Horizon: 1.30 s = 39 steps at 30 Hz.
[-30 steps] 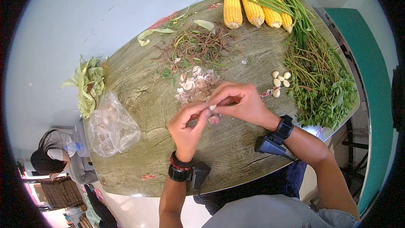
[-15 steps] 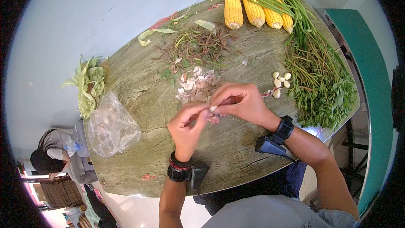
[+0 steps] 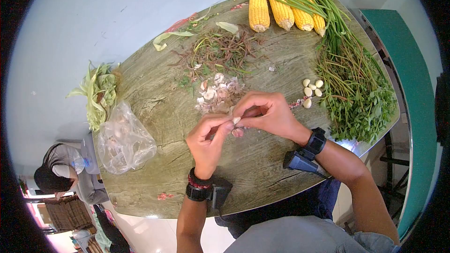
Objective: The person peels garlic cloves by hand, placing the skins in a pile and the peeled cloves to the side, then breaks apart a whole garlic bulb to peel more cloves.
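Between the fingertips of my left hand point(image 3: 206, 138) and my right hand point(image 3: 269, 115) is a pale garlic clove point(image 3: 236, 120), pinched from both sides. Unpeeled reddish cloves point(image 3: 238, 132) lie on the table just below my fingertips. Beyond my hands spreads a pile of papery garlic skins point(image 3: 218, 91). To the right of my right hand sit several peeled garlic cloves point(image 3: 307, 92) in a small group. My fingers partly cover the clove being held.
Several corn cobs point(image 3: 259, 11) and a long bundle of greens point(image 3: 358, 89) line the table's far and right sides. Stem trimmings point(image 3: 220, 51) lie behind the skins. At left are a clear plastic bag point(image 3: 126, 140) and corn husks point(image 3: 99, 93). Another person point(image 3: 56, 168) is beyond the left edge.
The fingers of both hands have shifted very slightly around the clove, and a little more of its pale surface shows. Everything else stays where it was.
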Available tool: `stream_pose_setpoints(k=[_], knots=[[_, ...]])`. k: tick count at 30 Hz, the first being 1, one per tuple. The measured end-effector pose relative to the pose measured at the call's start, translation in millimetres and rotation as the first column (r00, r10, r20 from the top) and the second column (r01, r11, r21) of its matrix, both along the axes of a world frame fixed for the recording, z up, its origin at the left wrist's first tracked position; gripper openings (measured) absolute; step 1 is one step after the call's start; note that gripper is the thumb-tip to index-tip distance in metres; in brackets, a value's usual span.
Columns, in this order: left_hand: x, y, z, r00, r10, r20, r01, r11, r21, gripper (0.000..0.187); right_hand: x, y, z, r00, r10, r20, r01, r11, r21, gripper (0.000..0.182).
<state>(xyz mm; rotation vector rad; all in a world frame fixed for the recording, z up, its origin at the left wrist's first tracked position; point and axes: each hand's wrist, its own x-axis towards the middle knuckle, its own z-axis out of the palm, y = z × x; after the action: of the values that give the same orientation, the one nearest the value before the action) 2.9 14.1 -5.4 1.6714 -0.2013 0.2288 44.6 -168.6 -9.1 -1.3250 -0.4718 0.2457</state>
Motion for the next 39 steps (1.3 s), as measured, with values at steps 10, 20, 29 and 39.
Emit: stream_pose_setpoints(k=[10, 20, 29, 39], knots=[[-1.0, -0.6, 1.1, 0.997, -0.023, -0.078, 0.019, 0.999, -0.05, 0.005, -1.2, 0.3, 0.0, 0.998, 0.008, -0.056, -0.01, 0.999, -0.032, 0.018], [-3.7, -3.8, -9.9, 0.988, 0.114, -0.105, -0.109, 0.993, 0.055, 0.003, -3.5, 1.8, 10.1, 0.917, -0.076, 0.392, 0.208, 0.928, -0.308, 0.018], [-4.4, -3.9, -11.8, 0.983, 0.12, -0.139, -0.127, 0.991, -0.038, 0.006, -6.2, 4.6, 5.2, 0.999, 0.017, -0.04, -0.019, 0.998, -0.062, 0.018], [-5.0, -6.8, -4.4, 0.987, 0.055, -0.148, -0.073, 0.99, -0.122, 0.005, -6.5, 2.0, 2.8, 0.998, 0.035, -0.042, -0.039, 0.995, -0.095, 0.02]])
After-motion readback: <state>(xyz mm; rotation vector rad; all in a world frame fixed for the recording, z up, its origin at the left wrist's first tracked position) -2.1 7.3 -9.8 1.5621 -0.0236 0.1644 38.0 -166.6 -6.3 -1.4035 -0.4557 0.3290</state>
